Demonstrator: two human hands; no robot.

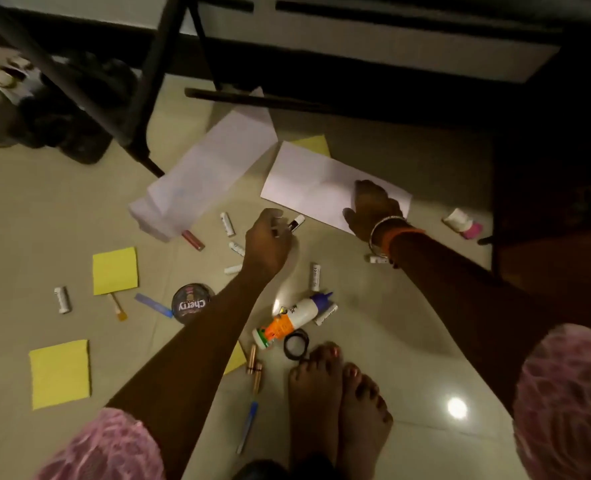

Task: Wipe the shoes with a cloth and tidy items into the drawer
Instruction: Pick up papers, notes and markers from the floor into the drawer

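Observation:
My left hand [270,237] pinches a small white-capped tube [296,223] just above the tiled floor. My right hand [372,207] rests with spread fingers on a white sheet of paper [308,183]. Several small white tubes [227,224] lie scattered around the hands. A glue bottle [289,320] with a blue tip lies near my bare feet [335,393]. A round polish tin [192,303] sits left of my left forearm. Dark shoes [62,112] stand at the far left under a black frame. No cloth or drawer is plainly visible.
Yellow sticky pads [115,270] [60,374] lie on the left floor. More white paper [211,168] lies near a black stand leg [145,109]. A pink-capped tube [462,223] lies right. A black ring [296,344], lipsticks [255,368] and a blue pen [247,427] lie by my feet.

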